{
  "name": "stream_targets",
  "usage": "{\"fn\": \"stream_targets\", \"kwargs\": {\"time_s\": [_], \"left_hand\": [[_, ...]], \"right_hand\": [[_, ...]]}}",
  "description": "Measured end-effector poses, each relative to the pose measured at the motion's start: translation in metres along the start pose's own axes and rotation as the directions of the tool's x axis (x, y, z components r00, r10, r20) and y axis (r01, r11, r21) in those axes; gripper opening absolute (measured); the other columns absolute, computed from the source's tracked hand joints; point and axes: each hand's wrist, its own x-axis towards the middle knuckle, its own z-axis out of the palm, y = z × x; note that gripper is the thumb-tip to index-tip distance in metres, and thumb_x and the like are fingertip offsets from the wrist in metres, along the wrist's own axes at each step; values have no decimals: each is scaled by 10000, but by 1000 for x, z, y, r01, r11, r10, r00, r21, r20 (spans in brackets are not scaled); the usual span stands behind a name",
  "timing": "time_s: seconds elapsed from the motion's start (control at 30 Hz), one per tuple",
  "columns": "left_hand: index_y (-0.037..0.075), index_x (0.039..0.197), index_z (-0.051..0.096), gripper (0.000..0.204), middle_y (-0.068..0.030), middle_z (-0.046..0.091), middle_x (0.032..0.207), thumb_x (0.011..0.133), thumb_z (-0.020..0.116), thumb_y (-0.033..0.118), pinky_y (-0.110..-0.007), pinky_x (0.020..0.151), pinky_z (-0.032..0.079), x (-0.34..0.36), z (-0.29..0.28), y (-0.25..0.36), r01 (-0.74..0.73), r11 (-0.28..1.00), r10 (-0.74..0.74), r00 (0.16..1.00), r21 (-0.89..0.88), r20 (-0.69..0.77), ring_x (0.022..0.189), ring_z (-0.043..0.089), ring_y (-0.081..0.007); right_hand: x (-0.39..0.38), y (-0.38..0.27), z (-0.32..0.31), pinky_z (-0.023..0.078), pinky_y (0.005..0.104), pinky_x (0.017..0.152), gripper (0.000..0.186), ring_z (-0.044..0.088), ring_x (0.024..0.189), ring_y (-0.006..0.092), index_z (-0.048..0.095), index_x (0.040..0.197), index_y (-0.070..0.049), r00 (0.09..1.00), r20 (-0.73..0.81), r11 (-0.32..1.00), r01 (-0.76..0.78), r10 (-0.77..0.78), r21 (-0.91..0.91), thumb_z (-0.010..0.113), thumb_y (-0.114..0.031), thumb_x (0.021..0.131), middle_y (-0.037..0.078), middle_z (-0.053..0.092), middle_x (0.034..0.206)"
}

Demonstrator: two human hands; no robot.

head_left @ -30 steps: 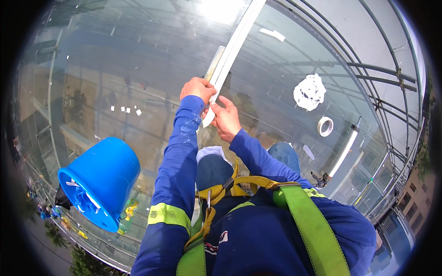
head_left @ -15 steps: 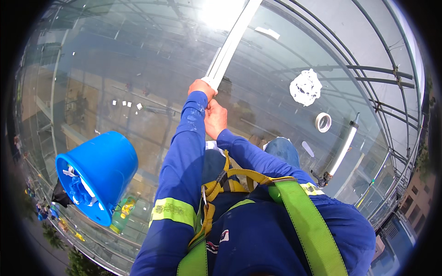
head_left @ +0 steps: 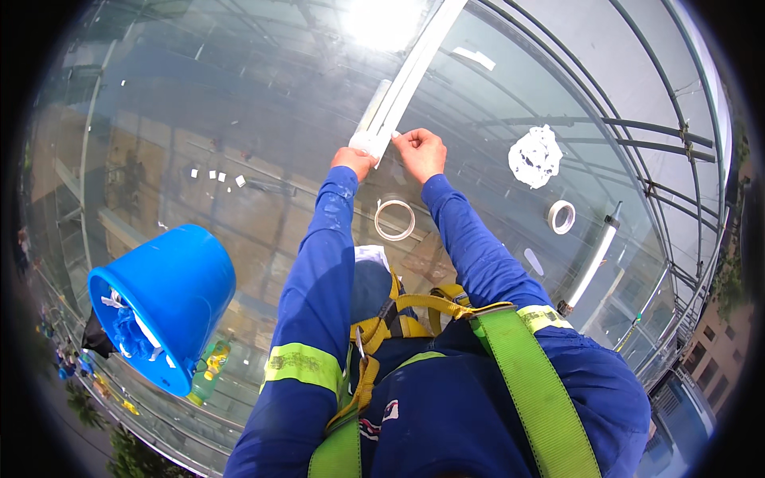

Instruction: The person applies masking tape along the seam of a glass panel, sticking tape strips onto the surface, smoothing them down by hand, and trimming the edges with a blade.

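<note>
A long white strip (head_left: 422,60) runs away from me along a seam in the glass surface. At its near end, my left hand (head_left: 355,162) is closed on a white piece (head_left: 366,142) whose kind I cannot make out. My right hand (head_left: 424,155) is just right of the strip, thumb and fingertips pinched together close to its edge. Whatever the pinch may hold is too small to name. Below the hands, a roll of tape (head_left: 378,222) lies flat on the glass.
To the right are crumpled white paper (head_left: 535,157), a second tape roll (head_left: 551,217), a caulking gun (head_left: 591,259) and metal rails (head_left: 685,143). A tipped blue bucket (head_left: 175,279) holding rags and a green bottle (head_left: 209,374) are at the left, beyond small white scraps (head_left: 222,177).
My right hand has moved up and right, away from my left hand, to the strip's right edge. The tape roll near my knees has come into sight. My left hand stays at the strip's near end.
</note>
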Motion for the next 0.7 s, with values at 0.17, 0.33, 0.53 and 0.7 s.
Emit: {"fn": "stream_targets", "kwargs": {"time_s": [0.17,0.33,0.53,0.7], "left_hand": [[48,971,775,277,-38,675,731,847,792,295,-343,580,508,1,-3,-5,8,1000,-8,1000,2,-1,654,638,-140],[64,942,773,264,-32,678,741,842,799,307,-348,587,498,0,-10,-11,41,995,-41,999,-86,-5,666,642,-139],[79,905,768,242,-23,678,742,849,794,313,-345,597,490,-14,-13,10,96,983,-86,994,-155,66,672,646,-138],[84,891,763,243,-16,670,725,853,787,323,-347,596,490,-18,-12,14,102,982,-94,994,-162,54,666,642,-136]], "right_hand": [[21,-8,16,543,335,746,321,688,722,166,777,798,-85,999,30,992,-20,24,-121,881,-379,722,27,729,736],[14,-19,24,555,372,763,308,716,749,214,782,784,-115,998,29,987,-48,53,-152,878,-398,708,51,751,765],[20,-15,23,560,395,749,297,729,759,261,782,764,-126,999,-8,979,-50,49,-197,875,-400,699,78,758,769],[21,-15,23,558,395,744,303,729,759,265,780,752,-129,999,-10,979,-44,43,-198,880,-409,693,83,757,768]]}}
